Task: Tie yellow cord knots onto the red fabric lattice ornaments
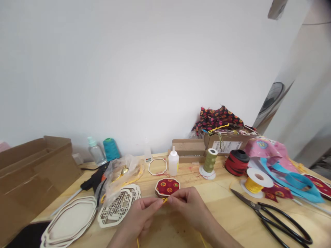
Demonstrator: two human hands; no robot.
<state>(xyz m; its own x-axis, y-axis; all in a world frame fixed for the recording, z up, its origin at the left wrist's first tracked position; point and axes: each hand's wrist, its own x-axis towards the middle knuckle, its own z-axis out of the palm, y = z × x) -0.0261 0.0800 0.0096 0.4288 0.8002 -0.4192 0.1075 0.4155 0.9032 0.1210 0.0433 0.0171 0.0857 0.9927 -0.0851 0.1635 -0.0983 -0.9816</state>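
Observation:
Between my two hands runs a yellow cord (164, 200), looped or knotted at the fingertips; its ends hang down below each hand. My left hand (144, 215) pinches the cord from the left with thumb and forefinger. From the right, my right hand (186, 206) pinches it the same way, the fingertips almost meeting. Just beyond them lies a red patterned fabric piece (167, 187) with a pale scalloped frame. The exact shape of the knot is too small to make out.
Black-handled scissors (271, 217) lie at right, near a yellow cord spool (254, 182). A glue bottle (173, 162) and olive thread spool (210, 162) stand behind. On the left are lattice wooden cutouts (121, 205), scalloped boards (71, 220), a glue gun (94, 179) and a cardboard box (36, 179).

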